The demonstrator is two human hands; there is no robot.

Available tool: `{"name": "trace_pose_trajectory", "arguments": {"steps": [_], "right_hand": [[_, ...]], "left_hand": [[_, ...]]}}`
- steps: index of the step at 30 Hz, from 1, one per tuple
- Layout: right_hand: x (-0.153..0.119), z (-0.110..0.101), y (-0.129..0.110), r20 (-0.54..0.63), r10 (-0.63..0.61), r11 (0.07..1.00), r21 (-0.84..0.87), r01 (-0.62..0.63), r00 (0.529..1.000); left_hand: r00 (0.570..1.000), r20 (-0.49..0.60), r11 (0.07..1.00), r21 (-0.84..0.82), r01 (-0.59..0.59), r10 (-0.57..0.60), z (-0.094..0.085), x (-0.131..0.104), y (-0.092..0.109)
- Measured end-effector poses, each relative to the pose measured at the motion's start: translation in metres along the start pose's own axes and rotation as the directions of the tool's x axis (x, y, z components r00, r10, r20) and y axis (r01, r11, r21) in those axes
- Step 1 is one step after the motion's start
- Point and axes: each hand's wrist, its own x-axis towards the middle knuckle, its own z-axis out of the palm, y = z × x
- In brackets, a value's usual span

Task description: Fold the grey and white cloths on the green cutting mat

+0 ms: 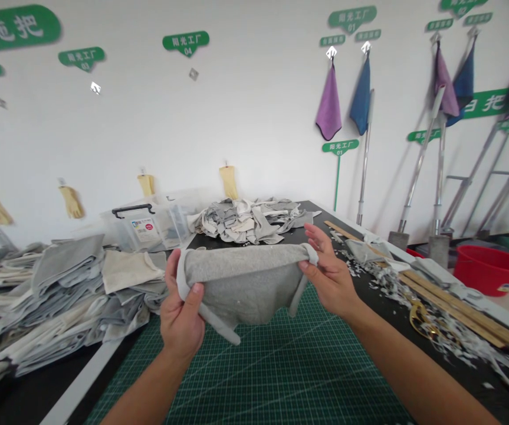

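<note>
Two bare forearms (143, 383) rise from the bottom edge of the frame, leading to two hands that hold one grey cloth (245, 283) between them, at the centre of the frame above the cutting mat. The left hand (181, 324) pinches the cloth's left end, thumb in front and fingers behind; the right hand (331, 277) grips the other end with its thumb in front, some fingers spread upward. Four yellow gloves (227, 182) hang along the wall, with three purple cloths (328, 109) and two blue cloths (361, 100) at the upper right. One stack of folded cloths (68, 265) fills the left side, and one heap of scraps (240, 221) lies beyond the hands, beside a clear bin (143, 227) with a black handle. The green gridded mat (254, 378) covers part of a black table (19, 392); on the right, pale shreds (396, 295) lie around wooden strips (457, 307). Behind stands a white wall (254, 106) bearing green signs (186, 41). The grey cloth looks soft and lightly speckled, its upper edge folded over in a broad band, its middle sagging, with a narrow tail hanging near each end
</note>
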Motion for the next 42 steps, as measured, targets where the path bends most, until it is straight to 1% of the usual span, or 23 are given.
{"name": "trace_pose_trajectory", "arguments": {"steps": [2, 4, 6, 8, 10, 12, 14, 16, 18, 21, 23, 24, 25, 27, 29, 30, 31, 32, 33, 36, 38, 39, 42], "right_hand": [[0.0, 0.001, -0.001, 0.019, -0.007, 0.994, 0.111, 0.004, 1.0], [-0.002, 0.001, -0.002, 0.035, 0.012, 0.975, 0.223, -0.02, 0.999], [-0.004, -0.001, -0.001, 0.072, 0.061, 0.945, 0.317, -0.081, 0.996], [-0.007, -0.003, 0.002, 0.127, 0.134, 0.916, 0.362, -0.171, 0.983], [-0.01, -0.006, 0.006, 0.164, 0.214, 0.887, 0.381, -0.262, 0.963], [-0.01, -0.006, 0.01, 0.17, 0.289, 0.851, 0.406, -0.334, 0.942], [-0.008, -0.004, 0.013, 0.19, 0.353, 0.813, 0.423, -0.4, 0.916], [-0.005, 0.0, 0.018, 0.238, 0.404, 0.785, 0.405, -0.469, 0.883], [-0.004, 0.007, 0.03, 0.277, 0.449, 0.781, 0.34, -0.524, 0.849], [-0.014, 0.018, 0.062, 0.312, 0.526, 0.797, 0.142, -0.587, 0.791], [-0.026, 0.025, 0.089, 0.333, 0.59, 0.793, -0.066, -0.606, 0.736], [-0.033, 0.028, 0.102, 0.316, 0.638, 0.769, -0.218, -0.601, 0.702], [-0.039, 0.031, 0.114, 0.291, 0.669, 0.739, -0.358, -0.571, 0.684], [-0.049, 0.034, 0.132, 0.271, 0.696, 0.697, -0.476, -0.536, 0.665], [-0.054, 0.036, 0.142, 0.268, 0.706, 0.673, -0.541, -0.505, 0.655], [-0.055, 0.035, 0.145, 0.266, 0.712, 0.658, -0.576, -0.486, 0.649], [-0.056, 0.035, 0.146, 0.265, 0.719, 0.64, -0.612, -0.464, 0.642], [-0.057, 0.034, 0.145, 0.265, 0.727, 0.621, -0.647, -0.442, 0.633], [-0.057, 0.033, 0.144, 0.267, 0.735, 0.602, -0.681, -0.418, 0.623], [-0.06, 0.031, 0.138, 0.266, 0.753, 0.543, -0.767, -0.341, 0.601], [-0.063, 0.031, 0.132, 0.261, 0.754, 0.512, -0.808, -0.291, 0.603], [-0.064, 0.031, 0.13, 0.259, 0.751, 0.501, -0.822, -0.269, 0.607], [-0.065, 0.031, 0.123, 0.26, 0.736, 0.487, -0.844, -0.223, 0.624]], "left_hand": [[0.998, 0.026, 0.998, -0.016, -0.058, 0.058, 0.001, 0.0, 0.004], [0.993, 0.095, 0.996, -0.051, -0.071, 0.075, 0.0, 0.0, 0.006], [0.981, 0.191, 0.998, -0.06, -0.024, 0.035, -0.002, 0.0, 0.007], [0.974, 0.226, 0.999, -0.03, 0.024, -0.017, -0.007, -0.001, 0.006], [0.984, 0.167, 0.998, 0.011, 0.065, -0.066, -0.012, -0.002, 0.003], [0.985, 0.086, 0.988, 0.059, 0.143, -0.147, -0.016, -0.003, 0.0], [0.96, 0.058, 0.957, 0.116, 0.266, -0.274, -0.017, 0.0, -0.003], [0.912, 0.094, 0.91, 0.164, 0.382, -0.4, -0.014, 0.005, -0.008], [0.855, 0.158, 0.862, 0.215, 0.459, -0.494, -0.011, 0.01, -0.018], [0.75, 0.245, 0.784, 0.302, 0.543, -0.614, -0.011, 0.009, -0.048], [0.672, 0.263, 0.717, 0.356, 0.599, -0.692, -0.016, 0.002, -0.074], [0.642, 0.26, 0.686, 0.391, 0.613, -0.722, -0.02, -0.002, -0.087], [0.614, 0.259, 0.658, 0.432, 0.617, -0.746, -0.024, -0.007, -0.099], [0.563, 0.257, 0.603, 0.525, 0.601, -0.785, -0.031, -0.015, -0.116], [0.518, 0.244, 0.543, 0.617, 0.569, -0.82, -0.036, -0.019, -0.124], [0.508, 0.234, 0.52, 0.657, 0.546, -0.829, -0.038, -0.019, -0.126], [0.513, 0.222, 0.504, 0.694, 0.515, -0.829, -0.039, -0.018, -0.126], [0.532, 0.211, 0.495, 0.728, 0.475, -0.82, -0.04, -0.016, -0.126], [0.566, 0.205, 0.495, 0.759, 0.423, -0.799, -0.042, -0.014, -0.126], [0.694, 0.188, 0.48, 0.84, 0.253, -0.695, -0.047, -0.007, -0.128], [0.754, 0.161, 0.439, 0.88, 0.183, -0.636, -0.05, -0.004, -0.132], [0.773, 0.141, 0.41, 0.897, 0.165, -0.619, -0.051, -0.003, -0.134], [0.806, 0.087, 0.315, 0.941, 0.127, -0.585, -0.052, -0.002, -0.135]]}}
